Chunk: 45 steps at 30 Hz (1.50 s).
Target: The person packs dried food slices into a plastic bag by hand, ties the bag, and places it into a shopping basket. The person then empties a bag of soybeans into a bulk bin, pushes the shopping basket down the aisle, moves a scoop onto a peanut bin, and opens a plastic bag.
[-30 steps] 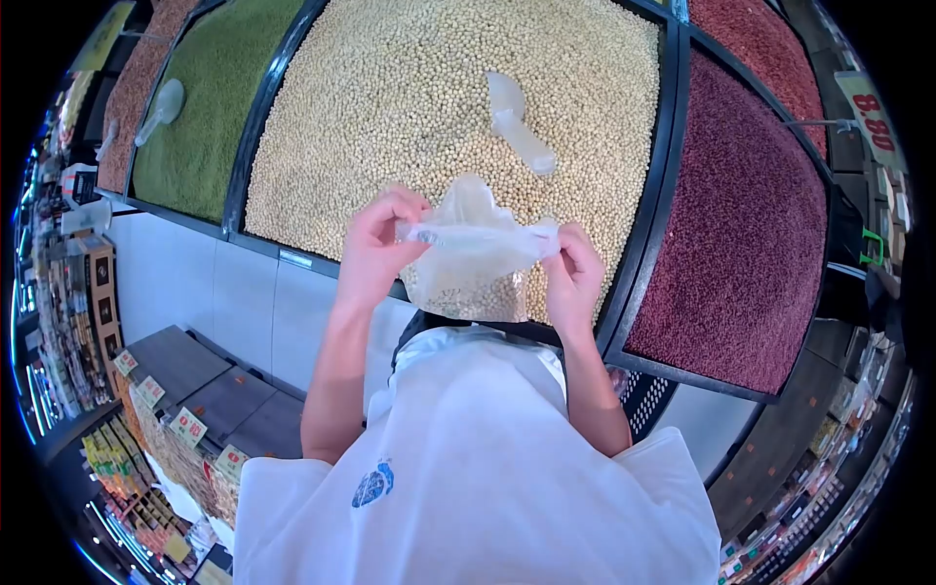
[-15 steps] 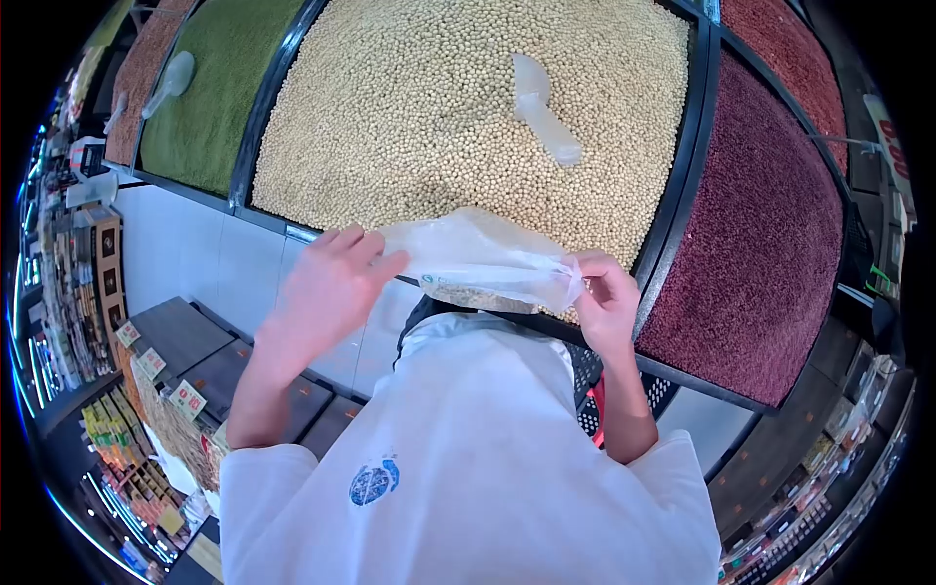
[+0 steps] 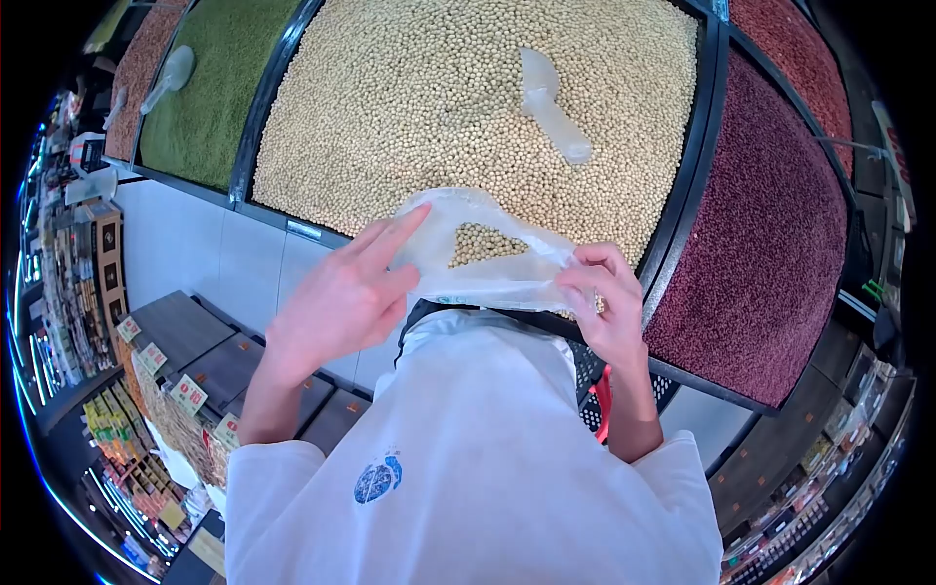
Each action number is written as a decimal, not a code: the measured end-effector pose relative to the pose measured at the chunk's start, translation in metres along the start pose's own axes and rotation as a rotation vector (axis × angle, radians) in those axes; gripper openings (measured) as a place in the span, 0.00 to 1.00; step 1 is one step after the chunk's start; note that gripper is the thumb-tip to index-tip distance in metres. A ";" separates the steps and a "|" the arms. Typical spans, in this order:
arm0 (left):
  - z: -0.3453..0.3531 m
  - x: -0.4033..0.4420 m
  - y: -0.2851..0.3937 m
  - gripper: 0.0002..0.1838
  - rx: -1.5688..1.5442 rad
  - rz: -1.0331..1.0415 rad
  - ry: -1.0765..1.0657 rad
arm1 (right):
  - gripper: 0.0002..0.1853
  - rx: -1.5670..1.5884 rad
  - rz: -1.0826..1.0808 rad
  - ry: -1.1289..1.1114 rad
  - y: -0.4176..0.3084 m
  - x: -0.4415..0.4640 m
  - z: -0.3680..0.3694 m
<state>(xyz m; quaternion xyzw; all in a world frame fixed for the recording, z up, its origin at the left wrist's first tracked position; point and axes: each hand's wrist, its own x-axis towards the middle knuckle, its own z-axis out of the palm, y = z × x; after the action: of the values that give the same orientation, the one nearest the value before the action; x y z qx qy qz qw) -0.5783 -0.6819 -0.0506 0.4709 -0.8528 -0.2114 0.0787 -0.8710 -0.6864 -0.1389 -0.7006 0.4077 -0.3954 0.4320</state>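
- Your left hand [image 3: 341, 292] is partly open at the left side of the plastic bag [image 3: 497, 288], with the index finger stretched out along the upper rim and the thumb apart from it, lower down. You have the fingers spread rather than closed in a fist.
- Your right hand [image 3: 609, 302] has the bag's right end pinched between thumb and curled fingers.
- The plastic bag is stretched between your two hands, in front of your white shirt [image 3: 468, 458] and over the near edge of the bin of pale beans [image 3: 390, 107].
- A patch of beans [image 3: 483, 246] shows within the bag's outline; it is hard to tell whether they lie inside it or are seen past its edge.
- Beyond the bag, a translucent scoop [image 3: 558, 117] lies on the pale beans, apart from both your hands.
- To the left, a second scoop [image 3: 174, 76] rests on the green beans [image 3: 219, 93].
- To the right, across a black divider [image 3: 682, 175], you have the dark red beans [image 3: 751, 234].
- Below your right hand, a black perforated basket [image 3: 664, 390] with a red handle [image 3: 604, 405] shows partly behind your forearm and shirt.
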 end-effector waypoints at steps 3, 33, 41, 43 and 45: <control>0.002 0.001 0.000 0.06 -0.012 0.009 0.014 | 0.11 -0.043 0.004 0.009 0.001 0.000 -0.001; 0.152 -0.014 -0.065 0.45 -0.791 -0.161 0.328 | 0.07 -0.072 -0.082 -0.147 -0.021 0.055 0.060; 0.154 -0.018 -0.108 0.43 -0.788 -0.123 0.099 | 0.08 -0.120 0.064 -0.144 -0.053 0.072 0.093; 0.151 -0.021 -0.120 0.42 -0.703 -0.062 0.170 | 0.05 -0.016 0.121 -0.089 -0.060 0.074 0.109; 0.138 -0.023 -0.132 0.42 -1.135 -0.207 0.076 | 0.03 0.101 0.183 -0.015 -0.075 0.076 0.119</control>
<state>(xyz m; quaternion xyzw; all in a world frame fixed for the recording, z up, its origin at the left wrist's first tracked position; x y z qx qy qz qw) -0.5099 -0.6848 -0.2301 0.4431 -0.5520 -0.6253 0.3286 -0.7192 -0.7002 -0.0908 -0.6406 0.4464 -0.3689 0.5042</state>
